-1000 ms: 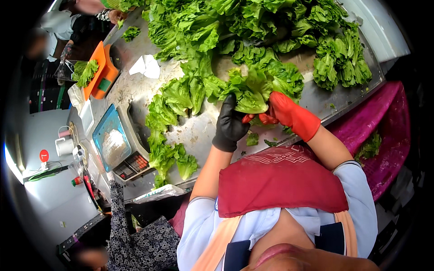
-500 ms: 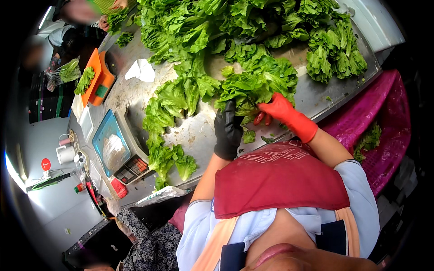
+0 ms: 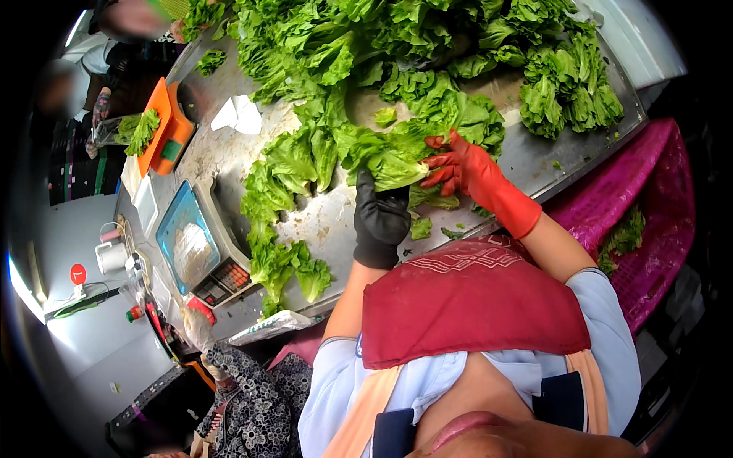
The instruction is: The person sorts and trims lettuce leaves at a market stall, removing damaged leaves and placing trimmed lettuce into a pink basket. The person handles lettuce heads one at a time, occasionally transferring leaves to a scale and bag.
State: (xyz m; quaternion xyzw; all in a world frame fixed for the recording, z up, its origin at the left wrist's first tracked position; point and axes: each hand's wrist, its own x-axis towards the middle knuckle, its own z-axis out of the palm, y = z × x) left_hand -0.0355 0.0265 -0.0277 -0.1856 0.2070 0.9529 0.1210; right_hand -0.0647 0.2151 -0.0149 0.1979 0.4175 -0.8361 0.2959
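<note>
My left hand (image 3: pixel 380 225), in a black glove, grips a head of lettuce (image 3: pixel 391 166) just above the near part of the metal table. The lettuce lies sideways, its pale cut end pointing toward my right hand (image 3: pixel 472 174). That hand wears a red glove; its fingers are spread beside the cut end and hold nothing. Loose green leaves (image 3: pixel 437 198) lie under and beside the held lettuce. A big heap of lettuce (image 3: pixel 412 34) covers the far side of the table, and a row of lettuce heads (image 3: pixel 281 191) runs down its left.
A scale with a blue tray (image 3: pixel 187 240) stands on the left, with an orange scale (image 3: pixel 164 130) beyond it. White paper (image 3: pixel 237 114) lies between. A magenta-lined basket (image 3: pixel 649 221) with leaves stands at right. Other people work at the far left and lower left.
The held lettuce has turned, its cut end now toward the right. My right hand's fingers have spread and moved slightly up. A person's hand at the far left has come to the bagged lettuce.
</note>
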